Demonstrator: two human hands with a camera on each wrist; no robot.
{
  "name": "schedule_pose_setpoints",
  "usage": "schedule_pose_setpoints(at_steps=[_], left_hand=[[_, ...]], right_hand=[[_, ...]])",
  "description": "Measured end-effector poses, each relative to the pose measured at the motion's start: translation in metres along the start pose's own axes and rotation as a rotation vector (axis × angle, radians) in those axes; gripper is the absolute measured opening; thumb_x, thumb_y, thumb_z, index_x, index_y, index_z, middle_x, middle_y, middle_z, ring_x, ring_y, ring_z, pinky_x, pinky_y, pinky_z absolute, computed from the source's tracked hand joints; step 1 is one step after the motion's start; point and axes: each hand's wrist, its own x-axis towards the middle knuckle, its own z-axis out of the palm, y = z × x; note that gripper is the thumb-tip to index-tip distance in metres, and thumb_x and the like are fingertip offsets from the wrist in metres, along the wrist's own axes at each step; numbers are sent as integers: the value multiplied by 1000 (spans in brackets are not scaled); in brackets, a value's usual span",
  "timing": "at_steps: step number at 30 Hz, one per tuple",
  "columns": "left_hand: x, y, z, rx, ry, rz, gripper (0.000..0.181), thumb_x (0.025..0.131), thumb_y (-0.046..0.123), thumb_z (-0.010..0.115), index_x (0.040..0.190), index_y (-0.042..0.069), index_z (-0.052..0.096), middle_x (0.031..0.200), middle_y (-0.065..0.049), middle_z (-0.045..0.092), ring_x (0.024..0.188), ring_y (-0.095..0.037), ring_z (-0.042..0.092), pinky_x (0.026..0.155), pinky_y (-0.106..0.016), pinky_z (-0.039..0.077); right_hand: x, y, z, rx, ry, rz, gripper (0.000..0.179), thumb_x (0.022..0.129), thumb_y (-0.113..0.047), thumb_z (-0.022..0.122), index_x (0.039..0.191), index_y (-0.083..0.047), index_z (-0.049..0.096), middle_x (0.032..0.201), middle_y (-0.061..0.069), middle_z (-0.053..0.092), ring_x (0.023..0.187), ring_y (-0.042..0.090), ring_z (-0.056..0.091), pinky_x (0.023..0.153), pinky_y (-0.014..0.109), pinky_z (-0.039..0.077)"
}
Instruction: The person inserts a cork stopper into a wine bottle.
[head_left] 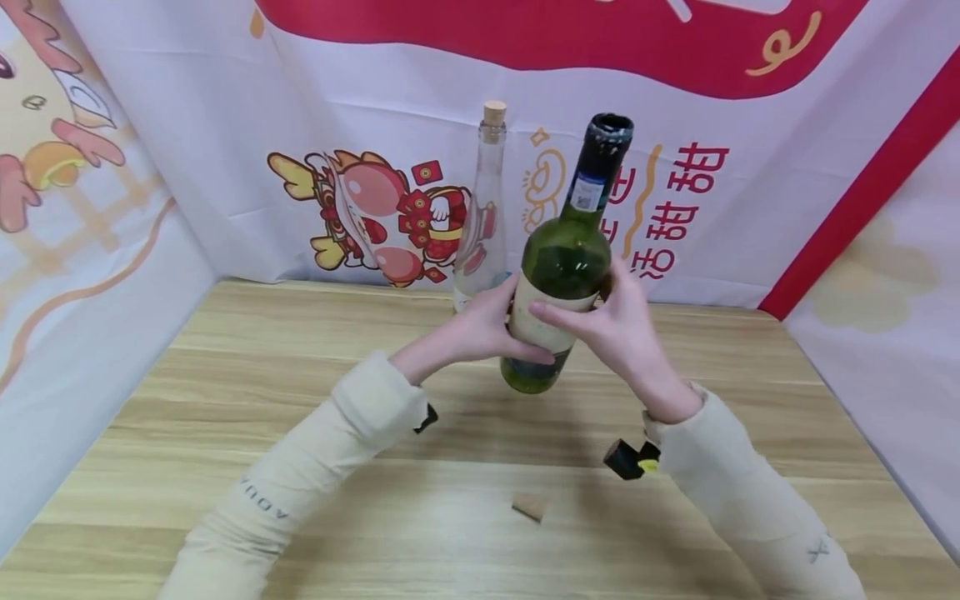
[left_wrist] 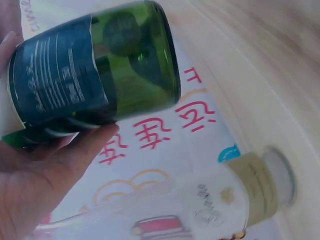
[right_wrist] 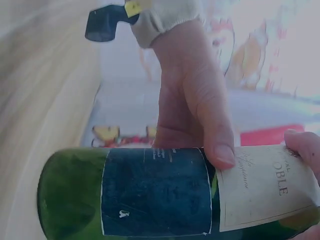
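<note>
A green glass wine bottle (head_left: 567, 254) with cream and dark blue labels is held in both hands, its neck leaning right and its base raised off the table. Its open mouth points upward. The left hand (head_left: 487, 329) grips the lower body from the left, with the thumb across the labels. From the right, the right hand (head_left: 626, 321) grips higher up, its thumb over the cream label. In the left wrist view the blue back label (left_wrist: 60, 70) shows above the left palm. A clear glass bottle (head_left: 487, 200) with a cork (head_left: 494, 113) in its neck stands just behind.
A small tan piece (head_left: 529, 507), like a cork, lies on the wooden table (head_left: 300, 333) near the front. Printed white cloth (head_left: 225, 150) hangs behind and at both sides. Black wrist-camera parts (head_left: 624, 460) stick out below the right sleeve.
</note>
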Motion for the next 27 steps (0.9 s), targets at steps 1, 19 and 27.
schedule_pose_setpoints(at_steps=[1, 19, 27], left_hand=[[-6, 2, -2, -6, -5, 20, 83, 65, 32, 82, 130, 20, 33, 121, 3, 53, 109, -11, 51, 92, -34, 43], [-99, 24, -6, 16, 53, 65, 75, 62, 36, 83, 124, 24, 42, 116, 9, 57, 104, -8, 54, 89, -34, 45], [-129, 19, 5, 52, 60, -18, 72, 59, 45, 82, 118, 28, 46, 108, 17, 58, 99, -2, 54, 85, -30, 46]], right_hand=[[-4, -4, 1, 6, -11, -10, 66, 70, -13, 79, 126, -10, 46, 117, 5, 57, 106, 17, 53, 91, 39, 42], [-51, -41, 37, 131, -177, -98, 77, 61, -7, 84, 127, -12, 45, 115, 0, 57, 99, 13, 56, 81, 33, 49], [-69, -38, 52, 154, -246, -95, 81, 58, -11, 86, 128, -15, 44, 113, -2, 59, 100, 13, 57, 82, 31, 50]])
